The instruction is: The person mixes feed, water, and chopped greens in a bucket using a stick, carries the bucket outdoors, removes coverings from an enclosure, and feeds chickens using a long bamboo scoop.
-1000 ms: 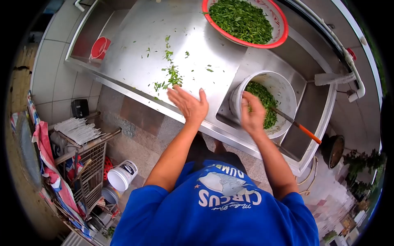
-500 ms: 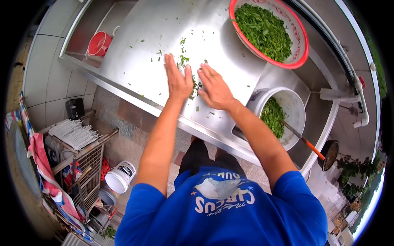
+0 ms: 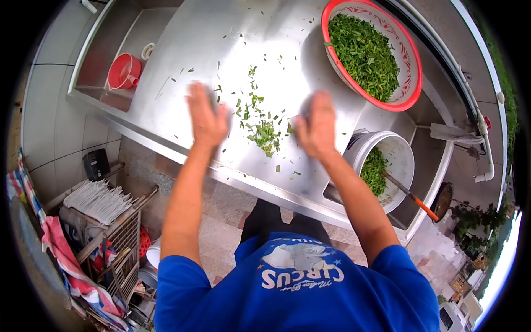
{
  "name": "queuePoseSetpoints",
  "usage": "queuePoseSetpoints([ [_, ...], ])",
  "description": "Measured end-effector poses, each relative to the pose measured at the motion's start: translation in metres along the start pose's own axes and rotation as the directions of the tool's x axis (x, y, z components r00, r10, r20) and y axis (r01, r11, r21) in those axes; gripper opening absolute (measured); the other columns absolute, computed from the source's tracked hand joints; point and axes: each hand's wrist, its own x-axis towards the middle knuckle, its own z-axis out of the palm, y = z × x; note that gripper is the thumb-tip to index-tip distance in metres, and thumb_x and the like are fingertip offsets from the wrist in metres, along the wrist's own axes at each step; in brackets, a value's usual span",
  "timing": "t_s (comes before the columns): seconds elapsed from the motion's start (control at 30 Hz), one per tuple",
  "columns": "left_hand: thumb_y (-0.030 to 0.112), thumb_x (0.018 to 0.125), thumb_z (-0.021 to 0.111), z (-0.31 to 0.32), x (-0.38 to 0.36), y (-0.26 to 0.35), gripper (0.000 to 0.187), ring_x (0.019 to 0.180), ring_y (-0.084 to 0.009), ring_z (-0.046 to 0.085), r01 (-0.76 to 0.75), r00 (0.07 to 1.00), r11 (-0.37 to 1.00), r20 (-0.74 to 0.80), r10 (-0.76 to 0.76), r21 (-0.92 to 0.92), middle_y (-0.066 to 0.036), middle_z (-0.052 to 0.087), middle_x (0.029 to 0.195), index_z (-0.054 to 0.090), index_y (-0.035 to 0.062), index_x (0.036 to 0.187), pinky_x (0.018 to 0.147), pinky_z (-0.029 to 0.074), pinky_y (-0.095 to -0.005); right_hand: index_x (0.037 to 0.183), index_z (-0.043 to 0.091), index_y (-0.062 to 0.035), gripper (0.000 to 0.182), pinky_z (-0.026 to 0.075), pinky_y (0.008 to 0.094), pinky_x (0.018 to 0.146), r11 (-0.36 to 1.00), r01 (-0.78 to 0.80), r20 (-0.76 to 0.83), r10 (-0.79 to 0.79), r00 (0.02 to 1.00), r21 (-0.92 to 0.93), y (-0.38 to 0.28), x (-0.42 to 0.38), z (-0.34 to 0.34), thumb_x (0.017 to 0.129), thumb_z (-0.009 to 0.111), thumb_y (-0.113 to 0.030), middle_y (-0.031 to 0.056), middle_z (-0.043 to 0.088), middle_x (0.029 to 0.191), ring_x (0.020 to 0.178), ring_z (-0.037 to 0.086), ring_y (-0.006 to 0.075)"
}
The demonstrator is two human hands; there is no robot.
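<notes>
1. I find chopped greens [image 3: 266, 138] loose on the metal counter [image 3: 298, 50], between both hands.
2. Left hand [image 3: 207, 123] sits at their nine o'clock, right hand [image 3: 318, 130] at three; fingers extended, motion-blurred, gripping nothing visible. Counter contact: I cannot tell.
3. This spacing, I judge, frames the scattered pieces.
4. Bowl [image 3: 406, 72] at two o'clock and bucket [image 3: 401, 160] at four, both holding greens, appear placed for easy reach.
</notes>
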Motion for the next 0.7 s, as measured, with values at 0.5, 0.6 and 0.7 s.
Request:
queuePoseSetpoints([
  [0.5,0.037,0.097,0.061,0.040,0.070,0.029,0.078,0.150,-0.0453,0.026,-0.241,0.853,0.883,0.346,0.391,-0.402,-0.034,0.032,0.157,0.033,-0.0133,0.150,0.126,0.017,-0.0503,0.151,0.029,0.0133,0.079,0.020,0.0498,0.125,0.971,0.199,0.332,-0.233,0.914,0.135,-0.012,0.093,0.048,0.102,0.050,-0.045,0.0353,0.030,0.157,0.150,0.026,0.0457],
  [0.6,0.035,0.098,0.061,0.030,0.105,0.006,0.075,0.148,-0.0476,0.029,-0.330,0.913,0.880,0.121,0.390,-0.342,-0.034,0.035,0.156,0.034,-0.0126,0.149,0.124,0.019,-0.0521,0.153,0.027,0.0106,0.077,0.022,0.0544,0.122,0.996,-0.066,0.064,0.070,0.995,-0.054,0.024,0.116,0.059,0.101,0.052,-0.041,0.0353,0.028,0.158,0.149,0.026,0.0483],
  [0.7,0.044,0.102,0.049,0.040,0.160,-0.076,0.072,0.146,-0.0492,0.032,-0.104,0.992,0.971,-0.043,0.116,0.213,-0.036,0.038,0.153,0.038,-0.0099,0.148,0.123,0.020,-0.0545,0.155,0.024,0.0082,0.083,0.019,0.0597,0.121,0.954,-0.258,0.024,0.265,0.964,-0.154,0.045,0.164,0.065,0.100,0.053,-0.047,0.0381,0.021,0.159,0.149,0.022,0.0520],
])
